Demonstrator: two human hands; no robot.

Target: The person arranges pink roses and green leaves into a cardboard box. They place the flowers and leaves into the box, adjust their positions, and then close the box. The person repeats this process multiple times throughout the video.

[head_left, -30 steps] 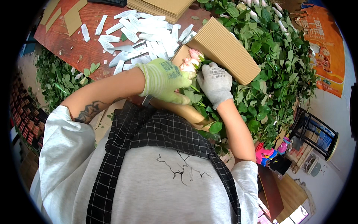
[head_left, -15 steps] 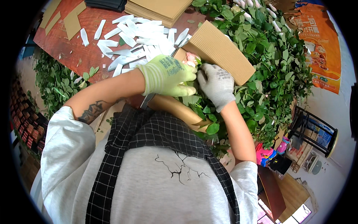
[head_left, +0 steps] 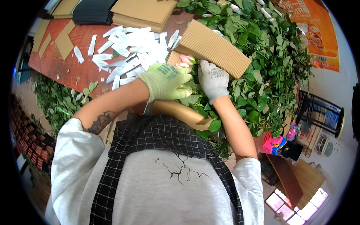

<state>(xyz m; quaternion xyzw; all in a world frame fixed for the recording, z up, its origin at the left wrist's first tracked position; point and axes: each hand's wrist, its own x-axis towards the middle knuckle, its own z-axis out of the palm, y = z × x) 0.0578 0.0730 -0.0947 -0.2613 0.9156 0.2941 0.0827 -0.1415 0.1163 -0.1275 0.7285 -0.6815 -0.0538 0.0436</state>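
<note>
My left hand (head_left: 167, 80), in a yellow-green glove, has its thumb and fingers apart beside pale pink roses (head_left: 186, 59). The roses' heads lie close together on tan cardboard, just past the fingertips. To the right, my right hand (head_left: 213, 79) is closed in a whitish-grey glove among green leaves. What its curled fingers hold is hidden; the leaves and a flower head lie right against them. A ribbed tan cardboard sheet (head_left: 215, 47) slants up behind both hands. Below them a gold-brown curved piece (head_left: 182, 112) runs along my apron.
White mesh sleeves (head_left: 137, 41) lie heaped on the red table (head_left: 62, 71), with scissors (head_left: 122, 71) among them. Cardboard sheets (head_left: 140, 13) and a dark stack (head_left: 93, 11) are at the back. Leafy rose stems (head_left: 266, 67) crowd the right; more foliage (head_left: 56, 101) hangs at the left.
The view has shifted a little. My left hand has drawn back slightly from the flowers, so more pink heads show. My right hand stays closed by the leaves.
</note>
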